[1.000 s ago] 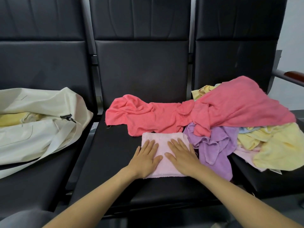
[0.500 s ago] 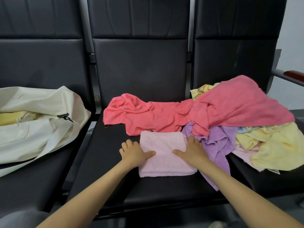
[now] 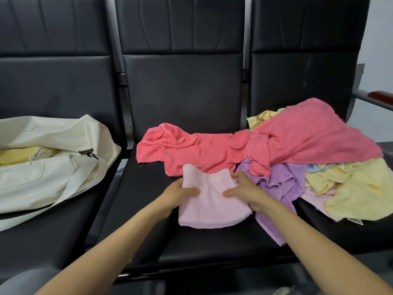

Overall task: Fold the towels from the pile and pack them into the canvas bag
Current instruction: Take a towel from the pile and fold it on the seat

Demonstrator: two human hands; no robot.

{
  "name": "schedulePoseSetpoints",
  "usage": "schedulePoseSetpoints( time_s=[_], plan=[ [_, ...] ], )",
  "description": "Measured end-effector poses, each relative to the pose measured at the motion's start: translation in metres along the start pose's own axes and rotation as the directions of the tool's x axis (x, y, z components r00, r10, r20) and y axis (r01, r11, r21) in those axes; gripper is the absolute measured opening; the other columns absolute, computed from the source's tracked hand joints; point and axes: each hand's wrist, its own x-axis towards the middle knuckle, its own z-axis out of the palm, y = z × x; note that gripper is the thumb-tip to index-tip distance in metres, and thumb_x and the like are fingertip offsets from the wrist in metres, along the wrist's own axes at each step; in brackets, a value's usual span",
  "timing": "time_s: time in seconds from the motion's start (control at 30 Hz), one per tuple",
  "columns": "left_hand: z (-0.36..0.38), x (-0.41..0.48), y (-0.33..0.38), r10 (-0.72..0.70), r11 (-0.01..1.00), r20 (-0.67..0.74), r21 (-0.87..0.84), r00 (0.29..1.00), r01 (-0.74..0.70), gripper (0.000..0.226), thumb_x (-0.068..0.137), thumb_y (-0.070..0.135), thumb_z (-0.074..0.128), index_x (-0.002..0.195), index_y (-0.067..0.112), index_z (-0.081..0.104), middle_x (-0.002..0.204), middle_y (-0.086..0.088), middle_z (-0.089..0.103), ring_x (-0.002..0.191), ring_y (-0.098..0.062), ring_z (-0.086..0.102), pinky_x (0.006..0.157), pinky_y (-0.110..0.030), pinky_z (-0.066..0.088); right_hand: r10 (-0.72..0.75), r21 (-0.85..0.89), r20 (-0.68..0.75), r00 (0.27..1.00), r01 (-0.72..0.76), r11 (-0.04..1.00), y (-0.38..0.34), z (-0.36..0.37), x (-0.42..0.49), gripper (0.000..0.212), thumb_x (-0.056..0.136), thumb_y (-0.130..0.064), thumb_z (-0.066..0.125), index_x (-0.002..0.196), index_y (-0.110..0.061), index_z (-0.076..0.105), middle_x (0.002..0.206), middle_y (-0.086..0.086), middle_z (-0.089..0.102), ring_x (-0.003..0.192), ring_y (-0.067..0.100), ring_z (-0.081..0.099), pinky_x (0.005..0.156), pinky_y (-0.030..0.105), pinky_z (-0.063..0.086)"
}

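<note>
On middle seat | pink towel now raised | left hand, right hand gripping

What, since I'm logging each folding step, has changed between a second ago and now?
The left hand and right hand, flat on top of the folded pink towel a second ago, slid out to its sides and now grip it, thumbs on top, bunching its sides upward. The canvas bag and the towel pile stayed put.

Pale pink towel, coral towel, lilac towel, cream bag, black seats.
</note>
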Motion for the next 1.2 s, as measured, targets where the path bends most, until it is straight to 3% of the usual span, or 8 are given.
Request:
schedulePoseSetpoints(
  time_s=[0.13,0.2,0.4,0.53,0.67,0.8,0.93,1.2],
  plan=[
    [-0.024,-0.004,-0.002,-0.040,0.966,-0.078,-0.260,0.996,0.018,0.051,0.079,0.017,0.078,0.120,0.001,0.053,0.119,-0.016,0.065,0.101,-0.025,0.067,0.078,-0.034,0.056,0.026,0.458,0.085,0.996,-0.063,0.887,-0.007,0.007,-0.002,0.086,0.080,0.014,0.065,0.147,-0.024,0.027,0.131,0.010,0.049,0.098,0.029,0.061,0.073,0.037,0.053],
    [-0.035,-0.005,-0.006,-0.004,0.966,-0.148,-0.256,0.989,-0.034,0.068,0.076,0.018,0.081,0.127,0.014,0.036,0.119,-0.013,0.058,0.100,-0.024,0.066,0.073,-0.030,0.055,0.010,0.556,0.199,0.980,-0.122,0.822,-0.010,0.007,-0.002,0.094,0.082,0.017,0.061,0.152,-0.031,0.020,0.129,0.008,0.051,0.100,0.030,0.063,0.078,0.042,0.054],
    [-0.060,-0.023,-0.004,0.181,0.983,-0.001,-0.032,0.983,-0.181,0.043,0.082,0.013,0.073,0.120,0.030,0.063,0.129,0.006,0.055,0.114,-0.010,0.057,0.082,-0.018,0.052,-0.068,0.519,0.437,0.897,-0.190,0.834,-0.019,0.008,-0.004,0.041,0.087,0.012,0.055,0.120,-0.011,0.062,0.114,0.010,0.068,0.097,0.022,0.067,0.077,0.031,0.056],
    [-0.070,-0.027,-0.003,0.197,0.969,0.005,0.147,0.980,-0.196,0.068,0.074,0.009,0.080,0.132,0.034,0.053,0.137,0.012,0.046,0.119,-0.005,0.050,0.090,-0.018,0.046,-0.128,0.500,0.373,0.919,-0.082,0.862,-0.025,0.013,-0.005,0.036,0.081,0.011,0.064,0.105,-0.014,0.070,0.112,0.007,0.068,0.100,0.020,0.066,0.081,0.030,0.055],
    [-0.070,-0.029,-0.001,0.261,0.904,-0.088,0.370,0.961,-0.212,0.081,0.072,0.014,0.082,0.140,0.034,0.043,0.137,0.010,0.042,0.124,-0.010,0.042,0.098,-0.021,0.039,-0.188,0.380,0.258,0.948,0.079,0.922,-0.034,0.017,-0.009,0.054,0.071,0.014,0.073,0.111,-0.021,0.065,0.115,0.005,0.061,0.105,0.019,0.060,0.081,0.026,0.055],
    [-0.061,-0.035,-0.001,0.409,0.807,-0.195,0.533,0.891,-0.254,0.071,0.078,0.015,0.075,0.140,0.031,0.044,0.115,0.003,0.049,0.105,-0.010,0.045,0.076,-0.008,0.035,-0.272,-0.006,0.114,0.956,0.274,0.962,-0.039,0.023,-0.017,0.066,0.069,-0.002,0.082,0.123,-0.031,0.056,0.127,-0.004,0.049,0.118,0.017,0.048,0.093,0.026,0.044],
    [-0.053,-0.037,0.003,0.511,0.741,-0.260,0.617,0.819,-0.266,0.065,0.077,0.016,0.074,0.136,0.026,0.050,0.102,0.005,0.049,0.095,-0.011,0.048,0.073,-0.007,0.033,-0.410,-0.384,-0.021,0.912,0.371,0.845,-0.038,0.030,-0.027,0.069,0.076,-0.010,0.075,0.136,-0.030,0.047,0.124,-0.003,0.042,0.109,0.014,0.046,0.070,0.016,0.037],
    [-0.044,-0.042,0.009,0.586,0.602,-0.224,0.763,0.779,-0.234,0.047,0.078,0.018,0.073,0.124,0.020,0.061,0.098,0.000,0.056,0.090,-0.016,0.055,0.079,-0.025,0.044,-0.438,-0.667,-0.068,0.896,0.286,0.688,-0.045,0.019,-0.021,0.050,0.081,-0.020,0.069,0.129,-0.023,0.058,0.117,0.003,0.057,0.099,0.019,0.058,0.071,0.020,0.035]
  ],
)
